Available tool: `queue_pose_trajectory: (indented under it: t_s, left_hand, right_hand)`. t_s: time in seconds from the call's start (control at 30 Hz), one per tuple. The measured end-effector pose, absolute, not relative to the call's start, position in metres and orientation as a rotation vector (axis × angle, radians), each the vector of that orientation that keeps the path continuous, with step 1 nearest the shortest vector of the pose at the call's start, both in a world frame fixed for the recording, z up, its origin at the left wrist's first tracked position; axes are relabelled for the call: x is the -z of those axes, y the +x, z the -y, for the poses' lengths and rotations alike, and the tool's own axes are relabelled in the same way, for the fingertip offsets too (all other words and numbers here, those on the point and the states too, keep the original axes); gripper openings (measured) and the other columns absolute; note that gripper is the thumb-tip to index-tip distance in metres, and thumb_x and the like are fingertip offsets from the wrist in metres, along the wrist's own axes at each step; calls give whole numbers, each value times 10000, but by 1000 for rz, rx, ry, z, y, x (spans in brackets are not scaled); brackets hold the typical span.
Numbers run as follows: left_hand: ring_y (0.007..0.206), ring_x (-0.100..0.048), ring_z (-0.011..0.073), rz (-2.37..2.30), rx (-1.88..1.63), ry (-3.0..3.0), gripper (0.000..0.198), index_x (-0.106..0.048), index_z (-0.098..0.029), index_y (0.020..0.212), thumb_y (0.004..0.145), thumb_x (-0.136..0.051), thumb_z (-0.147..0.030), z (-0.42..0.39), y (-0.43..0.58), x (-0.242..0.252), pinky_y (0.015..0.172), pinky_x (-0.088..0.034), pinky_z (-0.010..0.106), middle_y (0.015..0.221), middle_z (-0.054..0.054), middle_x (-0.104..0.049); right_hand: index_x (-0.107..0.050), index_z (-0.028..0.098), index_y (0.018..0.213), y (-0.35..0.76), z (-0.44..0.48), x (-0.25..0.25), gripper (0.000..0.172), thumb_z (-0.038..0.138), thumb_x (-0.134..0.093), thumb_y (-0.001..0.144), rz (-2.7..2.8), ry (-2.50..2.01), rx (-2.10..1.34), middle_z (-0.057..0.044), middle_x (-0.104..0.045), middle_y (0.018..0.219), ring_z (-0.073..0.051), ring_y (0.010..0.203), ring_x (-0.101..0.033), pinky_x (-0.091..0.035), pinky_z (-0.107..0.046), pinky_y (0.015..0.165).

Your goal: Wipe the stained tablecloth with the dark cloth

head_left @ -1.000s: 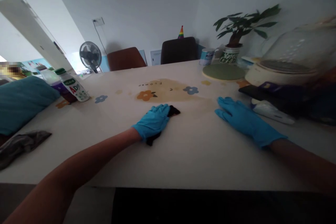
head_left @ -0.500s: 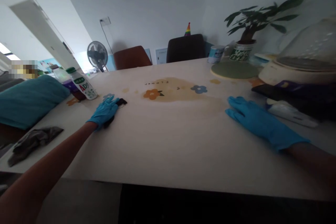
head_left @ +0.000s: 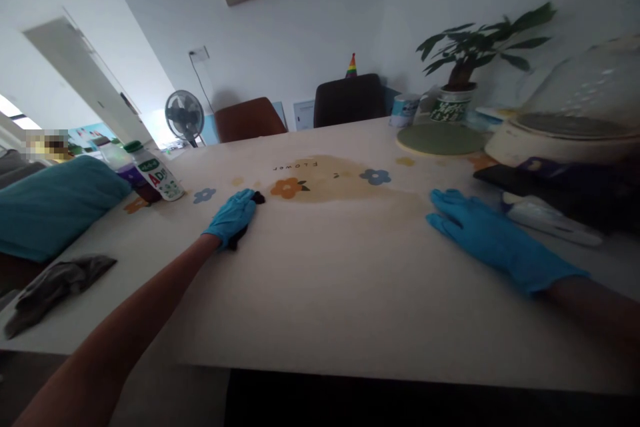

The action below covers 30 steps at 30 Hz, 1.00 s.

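We hold the black cloth (head_left: 259, 197) against the table (head_left: 320, 287) beneath our left hand (head_left: 231, 217), presumably for even contact, while our right hand (head_left: 485, 235) (fingers extended, nothing visibly held) seems to brace us.

Disposable gloves (head_left: 233, 217) are smooth, thin and rubber-like; the black rag (head_left: 239, 237) and crumpled grey rag (head_left: 60, 288), matt cloth; the table cover (head_left: 330, 293), smooth; the domed lid (head_left: 583, 90), transparent and glossy.

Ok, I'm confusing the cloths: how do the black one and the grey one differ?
The black cloth lies under the left hand; the grey cloth lies untouched, further left. The black cloth is mostly covered, while the grey cloth shows its crumpled folds. Both rest on the table.
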<state>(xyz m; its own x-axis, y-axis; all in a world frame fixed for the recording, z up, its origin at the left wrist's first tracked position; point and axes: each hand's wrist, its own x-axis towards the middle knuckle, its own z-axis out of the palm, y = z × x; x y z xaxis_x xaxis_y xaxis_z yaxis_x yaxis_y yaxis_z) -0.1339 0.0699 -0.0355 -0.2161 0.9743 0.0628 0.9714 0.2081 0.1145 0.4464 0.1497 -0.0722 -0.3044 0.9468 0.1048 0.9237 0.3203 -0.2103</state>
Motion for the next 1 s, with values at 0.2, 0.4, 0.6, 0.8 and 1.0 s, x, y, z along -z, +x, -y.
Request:
queue_pose_trajectory:
  t_s: [0.2, 0.4, 0.6, 0.8, 1.0]
  left_hand:
    - [1950, -446, 306, -2091, -211, 2162, 692, -532, -149, 1974, 1313, -380, -290, -100, -51, 31, 1622, -292, 488, 2085, 176, -463]
    - [2007, -315, 400, -1856, -236, 2345, 691, -530, -223, 2004, 1326, -468, -342, -125, 25, 36, 1640, -255, 647, 2117, 186, -378]
    - [2030, -214, 436, -1769, -246, 2406, 720, -499, -275, 2038, 1351, -483, -486, -155, 103, 37, 1625, -219, 754, 2173, 143, -238]
    - [2028, -220, 420, -1669, -248, 2530, 738, -491, -285, 2040, 1361, -429, -568, -177, 165, 34, 1597, -223, 833, 2177, 123, -234]
    - [1901, -483, 428, -1730, -203, 2523, 641, -649, -192, 1920, 1358, -425, -403, -190, 192, 31, 1564, -388, 746, 2035, 219, -537]
  right_hand:
    - [-594, 26, 1917, 445, -146, 68, 911, 558, -359, 1215, 2376, -1721, -165, -284, -556, 2003, -477, 1940, -441, -334, -677, 1611]
    - [-565, -20, 1923, 441, -142, 62, 933, 561, -358, 1222, 2383, -1756, -215, -292, -521, 2024, -483, 1952, -412, -328, -675, 1615]
    - [-578, 16, 1928, 446, -145, 67, 921, 567, -349, 1226, 2393, -1745, -197, -262, -540, 2014, -470, 1951, -410, -337, -689, 1608]
    - [-660, 96, 1880, 455, -152, 78, 850, 547, -426, 1199, 2386, -1707, -108, -251, -647, 1942, -490, 1892, -521, -416, -780, 1550]
    - [-691, 179, 1872, 463, -155, 87, 831, 594, -446, 1194, 2390, -1664, -77, -203, -666, 1942, -471, 1873, -556, -442, -740, 1548]
